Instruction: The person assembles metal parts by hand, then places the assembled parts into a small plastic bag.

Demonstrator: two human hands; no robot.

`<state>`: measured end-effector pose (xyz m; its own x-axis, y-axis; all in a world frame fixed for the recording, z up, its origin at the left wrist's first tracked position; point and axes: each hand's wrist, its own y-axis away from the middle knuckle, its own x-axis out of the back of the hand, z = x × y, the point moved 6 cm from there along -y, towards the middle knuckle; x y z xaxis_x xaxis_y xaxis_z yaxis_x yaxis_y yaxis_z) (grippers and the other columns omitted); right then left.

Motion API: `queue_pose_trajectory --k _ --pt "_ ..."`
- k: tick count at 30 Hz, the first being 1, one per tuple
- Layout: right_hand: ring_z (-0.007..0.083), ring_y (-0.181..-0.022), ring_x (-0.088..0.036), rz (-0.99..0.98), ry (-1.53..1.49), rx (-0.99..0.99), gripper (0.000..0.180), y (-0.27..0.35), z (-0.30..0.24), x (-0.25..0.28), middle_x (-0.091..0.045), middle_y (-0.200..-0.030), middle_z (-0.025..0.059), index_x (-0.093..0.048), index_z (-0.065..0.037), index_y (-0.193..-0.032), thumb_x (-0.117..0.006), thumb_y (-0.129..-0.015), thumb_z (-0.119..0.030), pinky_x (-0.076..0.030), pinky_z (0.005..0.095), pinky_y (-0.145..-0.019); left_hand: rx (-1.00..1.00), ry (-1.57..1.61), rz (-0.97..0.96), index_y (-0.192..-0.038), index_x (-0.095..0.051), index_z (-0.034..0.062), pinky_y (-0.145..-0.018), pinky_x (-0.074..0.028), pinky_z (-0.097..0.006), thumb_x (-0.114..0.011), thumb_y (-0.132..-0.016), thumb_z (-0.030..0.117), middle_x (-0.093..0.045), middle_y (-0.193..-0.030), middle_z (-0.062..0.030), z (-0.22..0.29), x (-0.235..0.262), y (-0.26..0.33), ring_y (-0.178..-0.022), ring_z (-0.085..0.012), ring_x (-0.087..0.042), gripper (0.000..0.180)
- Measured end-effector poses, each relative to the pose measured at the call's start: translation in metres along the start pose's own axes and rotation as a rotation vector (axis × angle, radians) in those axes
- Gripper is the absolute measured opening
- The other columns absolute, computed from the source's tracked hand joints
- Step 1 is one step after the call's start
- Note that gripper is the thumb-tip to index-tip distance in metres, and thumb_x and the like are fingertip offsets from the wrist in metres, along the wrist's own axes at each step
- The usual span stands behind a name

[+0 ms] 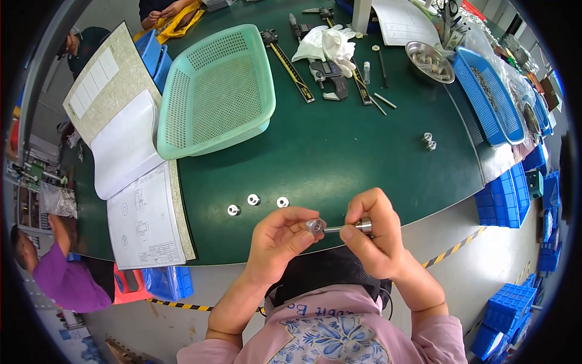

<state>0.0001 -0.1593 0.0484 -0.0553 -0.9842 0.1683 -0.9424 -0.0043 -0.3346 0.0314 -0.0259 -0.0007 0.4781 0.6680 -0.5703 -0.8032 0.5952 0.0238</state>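
Observation:
My left hand (280, 238) pinches a small round metal part (314, 227) between thumb and fingers, just above the near edge of the green table (339, 158). My right hand (374, 233) holds a slim metal pin gauge (353, 227) whose thin tip touches or enters the part's hole. Three similar small metal rings (253, 199) lie in a row on the table just beyond my left hand. Two more small parts (429, 141) sit farther off to the right.
A mint green mesh basket (218, 91) stands at the back left beside an open folder with drawings (145, 212). Calipers (327, 73), a white cloth (324, 42), a metal bowl (429, 60) and blue trays (494, 97) fill the far side. Another person (60, 273) stands at the left.

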Motion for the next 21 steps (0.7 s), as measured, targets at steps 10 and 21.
queue_pose_trajectory --k 10,21 --pt "0.0071 -0.042 -0.039 0.014 -0.018 0.033 0.016 -0.0016 -0.0047 0.0025 -0.046 -0.061 0.0039 -0.038 0.000 -0.083 -0.049 -0.071 0.005 -0.030 0.0216 -0.038 0.039 0.001 -0.010 -0.103 -0.048 -0.0037 -0.074 -0.047 -0.026 -0.055 -0.079 0.006 -0.057 -0.092 -0.0107 -0.0004 -0.0017 -0.0006 -0.080 -0.0147 -0.056 0.027" --pt "0.0054 -0.042 -0.038 0.020 -0.025 0.050 0.016 -0.0010 -0.0056 0.0013 -0.044 -0.060 0.0025 -0.039 0.000 -0.081 -0.049 -0.071 0.006 -0.029 0.0208 -0.037 0.017 0.027 -0.032 -0.103 -0.048 -0.0040 -0.076 -0.045 -0.025 -0.056 -0.077 0.001 -0.055 -0.092 -0.0093 -0.0017 -0.0030 -0.0011 -0.084 -0.0142 -0.054 0.027"
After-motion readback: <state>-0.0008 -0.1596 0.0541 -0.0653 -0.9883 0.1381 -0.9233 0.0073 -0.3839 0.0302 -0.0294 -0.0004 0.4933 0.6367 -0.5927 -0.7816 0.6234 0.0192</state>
